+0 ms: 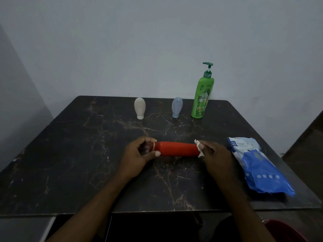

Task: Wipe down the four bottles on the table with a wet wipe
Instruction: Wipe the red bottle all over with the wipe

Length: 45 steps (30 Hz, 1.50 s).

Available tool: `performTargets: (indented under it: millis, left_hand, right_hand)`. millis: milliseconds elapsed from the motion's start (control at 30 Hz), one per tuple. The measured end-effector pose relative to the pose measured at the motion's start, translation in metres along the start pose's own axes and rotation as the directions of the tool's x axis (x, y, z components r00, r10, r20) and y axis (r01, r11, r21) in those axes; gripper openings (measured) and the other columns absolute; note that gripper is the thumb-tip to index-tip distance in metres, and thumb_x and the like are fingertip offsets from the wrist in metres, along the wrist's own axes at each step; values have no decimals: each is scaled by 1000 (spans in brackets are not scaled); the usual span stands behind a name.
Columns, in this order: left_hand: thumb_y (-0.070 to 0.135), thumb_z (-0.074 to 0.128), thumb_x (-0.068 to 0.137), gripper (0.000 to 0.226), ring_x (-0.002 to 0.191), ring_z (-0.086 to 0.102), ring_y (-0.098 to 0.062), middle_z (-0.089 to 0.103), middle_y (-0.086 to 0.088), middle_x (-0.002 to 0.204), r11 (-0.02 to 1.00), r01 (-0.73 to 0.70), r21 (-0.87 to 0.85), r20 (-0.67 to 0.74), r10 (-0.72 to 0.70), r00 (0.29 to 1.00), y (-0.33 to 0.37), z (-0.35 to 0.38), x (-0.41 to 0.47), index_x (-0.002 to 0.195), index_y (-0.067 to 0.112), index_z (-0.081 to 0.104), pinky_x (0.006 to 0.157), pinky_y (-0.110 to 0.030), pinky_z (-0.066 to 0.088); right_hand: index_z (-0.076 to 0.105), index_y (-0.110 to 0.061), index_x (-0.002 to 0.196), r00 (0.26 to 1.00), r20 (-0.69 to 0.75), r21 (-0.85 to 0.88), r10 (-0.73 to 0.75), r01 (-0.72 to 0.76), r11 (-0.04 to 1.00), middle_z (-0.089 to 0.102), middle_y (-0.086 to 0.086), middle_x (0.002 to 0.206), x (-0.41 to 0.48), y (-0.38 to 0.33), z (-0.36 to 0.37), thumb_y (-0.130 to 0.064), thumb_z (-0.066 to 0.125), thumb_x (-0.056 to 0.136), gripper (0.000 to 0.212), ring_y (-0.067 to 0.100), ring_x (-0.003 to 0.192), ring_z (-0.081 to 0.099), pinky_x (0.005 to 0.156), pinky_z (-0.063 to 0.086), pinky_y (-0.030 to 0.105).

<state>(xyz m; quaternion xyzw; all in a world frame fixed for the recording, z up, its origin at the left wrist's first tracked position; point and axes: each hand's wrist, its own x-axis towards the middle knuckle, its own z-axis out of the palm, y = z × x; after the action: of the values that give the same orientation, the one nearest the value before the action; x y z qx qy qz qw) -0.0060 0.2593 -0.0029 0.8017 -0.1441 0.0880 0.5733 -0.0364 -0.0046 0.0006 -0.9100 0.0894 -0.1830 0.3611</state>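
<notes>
Left hand [138, 154] fingers curled round red cylindrical bottle [176, 148], right hand [216, 154] fingers pinching crumpled white wipe [198, 144]

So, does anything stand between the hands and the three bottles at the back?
Nothing visible does: only bare table lies between the left hand and right hand, holding the red bottle and wipe, and the white bottle, blue bottle and green bottle.

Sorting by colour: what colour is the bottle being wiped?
The bottle is red along its body; the head view, the only one, shows it best.
</notes>
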Motion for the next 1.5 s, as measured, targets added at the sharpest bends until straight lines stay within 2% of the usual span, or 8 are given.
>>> performTargets:
  millis: [200,400,533,667,800,967,1333,1500]
  left_hand:
    - [0,77,81,48,107,70,-20,76,-4,108,832,152,-533,-197,-296,935,1,0,7,125,9,60,91,-37,57]
    - [22,85,72,82,118,61,-28,57,-6,134,767,257,-589,-195,-443,875,13,13,7,139,27,39,96,-52,55]
    - [27,91,66,118,124,51,-23,39,-2,148,852,289,-437,-259,-427,866,30,24,12,153,40,12,100,-52,51]
    - [22,89,72,100,102,55,-12,46,-6,144,902,296,-313,-239,-377,895,38,38,19,148,28,23,79,-29,48]
    - [26,83,77,86,106,47,-11,47,-4,143,964,200,172,-71,-191,979,38,40,24,147,26,33,84,-29,40]
    - [57,68,79,91,122,49,-17,45,1,146,662,-211,720,302,-25,953,24,24,22,155,27,27,99,-35,42]
    - [72,44,85,72,106,55,-19,55,-2,125,394,-420,817,422,87,902,12,27,10,135,21,43,84,-34,44]
    - [74,39,85,64,100,56,-18,58,-2,117,365,-438,821,416,143,898,9,29,7,122,22,48,83,-34,44]
  right_hand:
    - [71,-24,106,999,-24,163,42,-37,986,70,-6,96,-19,-26,20,-28,58,94,18,7,83,63,76,53,27]
    - [66,-28,89,995,-59,292,82,-61,954,64,-12,90,-54,-61,48,-25,60,92,7,0,80,61,67,51,19]
    - [61,-29,86,997,-41,453,67,-41,890,64,-9,93,-64,-66,62,-21,61,92,10,7,83,66,69,59,30]
    - [66,-24,85,994,85,482,66,-99,871,71,-4,85,-71,-70,69,-20,61,91,9,5,73,69,65,58,25]
    - [69,-26,86,995,99,490,19,-66,869,71,-9,81,-76,-61,68,-21,61,89,10,8,75,69,68,59,39]
    - [70,-30,101,1000,-6,330,22,-19,944,65,-15,93,-51,-32,29,-25,60,91,15,1,84,65,80,56,32]
    - [70,-19,111,954,32,37,-298,296,954,60,-8,107,-45,-16,13,-15,58,94,21,-15,89,51,84,33,0]
    - [63,-25,112,904,204,-278,-376,422,863,51,-2,107,-20,-24,31,-21,54,91,23,11,93,53,82,48,29]
